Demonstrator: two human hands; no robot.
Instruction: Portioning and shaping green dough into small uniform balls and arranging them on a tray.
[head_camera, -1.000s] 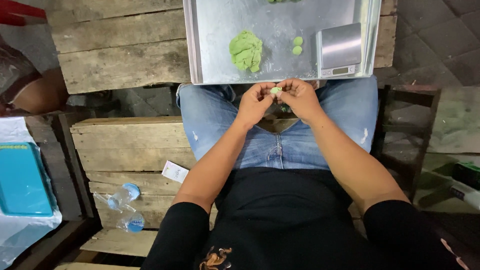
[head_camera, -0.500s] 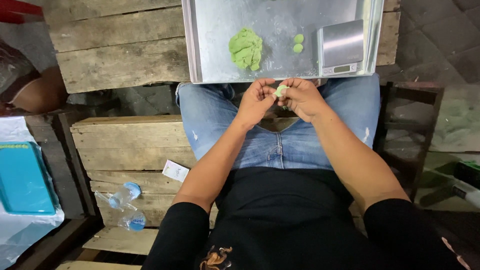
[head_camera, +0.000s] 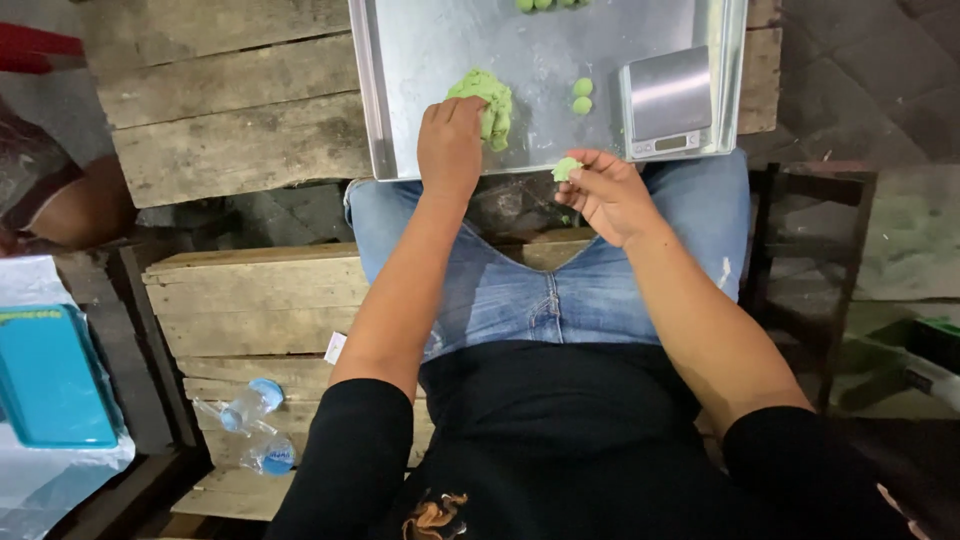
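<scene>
A metal tray (head_camera: 420, 60) rests on my knees and a wooden pallet. On it lies a lump of green dough (head_camera: 490, 95). My left hand (head_camera: 450, 145) reaches onto the tray with its fingers on that lump. My right hand (head_camera: 605, 190) hovers at the tray's near edge, pinching a small piece of green dough (head_camera: 566, 168) in its fingertips. Two small green dough balls (head_camera: 582, 95) sit side by side right of the lump, and more balls (head_camera: 545, 4) show at the tray's far edge. A small silver kitchen scale (head_camera: 668, 100) stands on the tray's right side.
Wooden pallets (head_camera: 230, 110) lie left of the tray and under my legs. A crumpled plastic bottle (head_camera: 245, 425) lies at lower left beside a teal tray (head_camera: 45, 375). Another person's arm (head_camera: 75, 210) shows at the left edge. A dark wooden frame (head_camera: 815, 250) stands on the right.
Both hands were together over my lap, working one small piece of dough. Now the left hand has reached forward onto the dough lump; the right keeps the small piece.
</scene>
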